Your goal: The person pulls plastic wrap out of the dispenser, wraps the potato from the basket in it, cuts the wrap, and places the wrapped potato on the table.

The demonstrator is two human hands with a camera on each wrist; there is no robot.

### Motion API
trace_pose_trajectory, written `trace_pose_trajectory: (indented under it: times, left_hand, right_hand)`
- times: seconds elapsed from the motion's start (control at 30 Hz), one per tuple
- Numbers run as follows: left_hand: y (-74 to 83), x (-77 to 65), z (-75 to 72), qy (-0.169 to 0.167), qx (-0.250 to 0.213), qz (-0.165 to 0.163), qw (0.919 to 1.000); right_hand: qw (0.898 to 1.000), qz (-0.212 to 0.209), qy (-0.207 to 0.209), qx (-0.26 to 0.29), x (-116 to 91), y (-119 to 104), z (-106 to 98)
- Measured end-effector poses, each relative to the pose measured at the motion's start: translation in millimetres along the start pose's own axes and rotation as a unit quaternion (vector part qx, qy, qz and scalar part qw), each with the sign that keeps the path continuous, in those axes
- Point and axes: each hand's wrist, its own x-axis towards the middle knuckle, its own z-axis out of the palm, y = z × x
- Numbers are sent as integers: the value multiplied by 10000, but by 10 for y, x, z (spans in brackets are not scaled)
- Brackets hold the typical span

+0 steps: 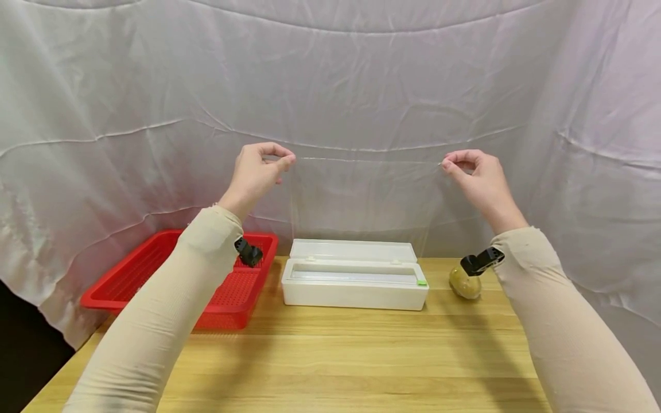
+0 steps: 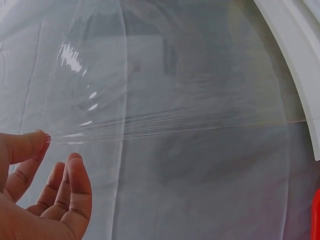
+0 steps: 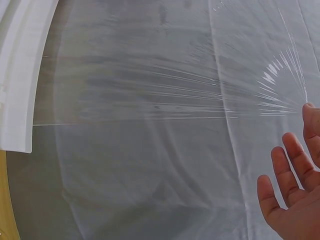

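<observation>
A sheet of clear plastic wrap [image 1: 361,195] stretches upward from a white wrap dispenser box [image 1: 356,295], whose lid [image 1: 353,250] is tipped back. My left hand [image 1: 260,172] pinches the sheet's upper left corner between thumb and forefinger. At the upper right corner, my right hand [image 1: 477,175] pinches it the same way. Creases fan out from the pinched corner of the film [image 2: 125,130] in the left wrist view, and the film [image 3: 200,95] shows similar folds in the right wrist view. Both hands are raised well above the table, roughly level with each other.
A red plastic basket [image 1: 227,318] stands on the left of the wooden table [image 1: 351,361], partly behind the left forearm. To the right of the box sits a round yellowish object [image 1: 465,285] with a shiny surface. A pale cloth curtain [image 1: 361,74] hangs behind the table.
</observation>
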Motion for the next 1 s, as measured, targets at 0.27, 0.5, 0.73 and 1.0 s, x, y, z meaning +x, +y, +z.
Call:
trace_pose_trajectory:
  times: [0.27,0.5,0.73,1.0]
  left_hand:
    - [45,-25,-28,-30,-38,77,10000]
    - [24,-294,-134,-266,95,640,9976]
    - [-133,-866,-314,-1257,-3,1524,9803]
    - [-541,-1638,-253,-2289,273,2983,9262]
  right_hand:
    - [9999,-117,-3,-4,-36,-50,-66]
    - [9993,-75,-320,151,-303,-82,-251]
    - [9910,-525,-1210,232,-862,-157,-507]
    - [9548,-1653,-2469,27,-1664,30,-555]
